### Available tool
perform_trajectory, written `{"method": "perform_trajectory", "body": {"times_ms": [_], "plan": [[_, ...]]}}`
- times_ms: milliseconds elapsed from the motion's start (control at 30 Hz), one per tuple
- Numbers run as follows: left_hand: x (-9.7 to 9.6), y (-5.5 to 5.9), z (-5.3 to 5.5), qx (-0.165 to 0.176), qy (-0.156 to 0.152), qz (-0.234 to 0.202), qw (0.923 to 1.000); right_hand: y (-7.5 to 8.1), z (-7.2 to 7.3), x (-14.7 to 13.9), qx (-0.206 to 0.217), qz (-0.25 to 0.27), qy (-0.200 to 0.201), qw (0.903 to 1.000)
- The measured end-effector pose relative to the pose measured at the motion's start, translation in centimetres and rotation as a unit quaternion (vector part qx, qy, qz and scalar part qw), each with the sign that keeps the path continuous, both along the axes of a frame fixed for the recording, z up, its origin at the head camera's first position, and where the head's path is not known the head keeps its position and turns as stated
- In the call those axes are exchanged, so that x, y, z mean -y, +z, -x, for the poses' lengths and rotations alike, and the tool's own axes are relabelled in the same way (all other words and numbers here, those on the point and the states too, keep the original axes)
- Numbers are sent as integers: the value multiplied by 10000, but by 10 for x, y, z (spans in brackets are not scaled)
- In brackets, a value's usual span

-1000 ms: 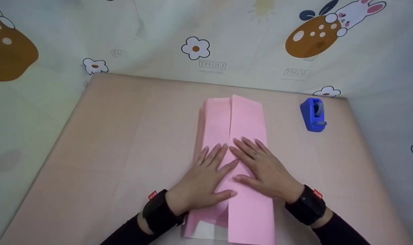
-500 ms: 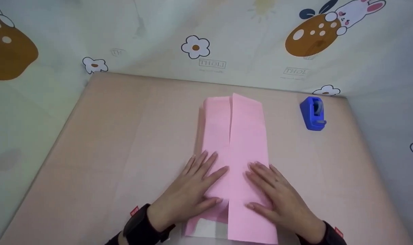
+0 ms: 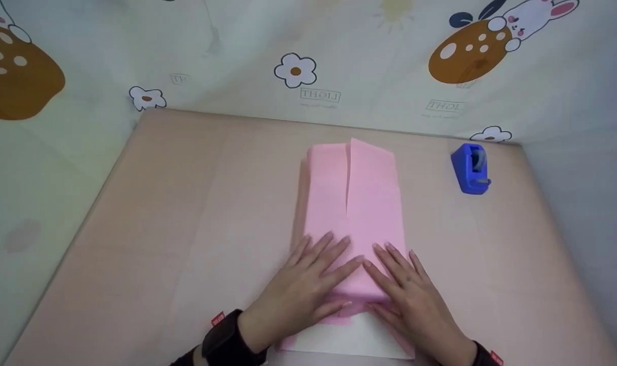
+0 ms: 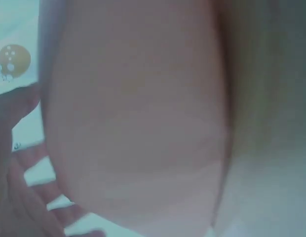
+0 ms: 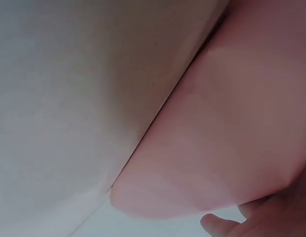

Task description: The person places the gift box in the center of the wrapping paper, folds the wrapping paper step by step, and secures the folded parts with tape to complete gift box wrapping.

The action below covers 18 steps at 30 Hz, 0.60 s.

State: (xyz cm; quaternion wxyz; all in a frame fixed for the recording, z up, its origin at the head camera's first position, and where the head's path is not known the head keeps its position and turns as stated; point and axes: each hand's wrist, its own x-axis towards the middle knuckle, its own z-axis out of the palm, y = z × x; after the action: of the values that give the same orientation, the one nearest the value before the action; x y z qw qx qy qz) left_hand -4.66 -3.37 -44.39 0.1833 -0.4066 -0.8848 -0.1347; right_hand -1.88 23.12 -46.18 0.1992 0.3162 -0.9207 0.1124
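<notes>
A long box-like bundle wrapped in pink paper point(image 3: 372, 198) lies lengthwise on the table in the head view. An overlapping paper edge runs along its top and stands slightly raised at the far end. My left hand point(image 3: 296, 287) rests on the near left part with fingers spread. Opposite it, my right hand point(image 3: 418, 297) lies on the near right part, fingers extended. Both thumbs press the paper down at the near end, where a white inner face point(image 3: 351, 339) of the sheet shows. The pink side point(image 4: 133, 108) fills much of the left wrist view and also appears point(image 5: 217, 133) in the right.
A blue tape dispenser point(image 3: 471, 170) stands at the far right of the table. The tabletop point(image 3: 212, 203) is pale pinkish beige. Behind and beside it hangs a light cloth point(image 3: 227, 61) printed with flowers and rabbits.
Both hands have slid toward the near end of the bundle. The near end of the upper paper layer has been folded down, so more of the white inner face shows.
</notes>
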Motion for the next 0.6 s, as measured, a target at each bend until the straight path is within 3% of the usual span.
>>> {"method": "perform_trajectory", "body": {"times_ms": [133,233,600], "plan": [[-12,1,1,-350,-197,618,9973,0,-2,3,-166,-9,-61,9998],[-18,-3,2,-527,-102,977,9938,0,-3,6,-199,-79,-182,9996],[-27,-16,-1,-1035,500,1174,9864,0,-8,13,-364,-835,-671,9936]]}}
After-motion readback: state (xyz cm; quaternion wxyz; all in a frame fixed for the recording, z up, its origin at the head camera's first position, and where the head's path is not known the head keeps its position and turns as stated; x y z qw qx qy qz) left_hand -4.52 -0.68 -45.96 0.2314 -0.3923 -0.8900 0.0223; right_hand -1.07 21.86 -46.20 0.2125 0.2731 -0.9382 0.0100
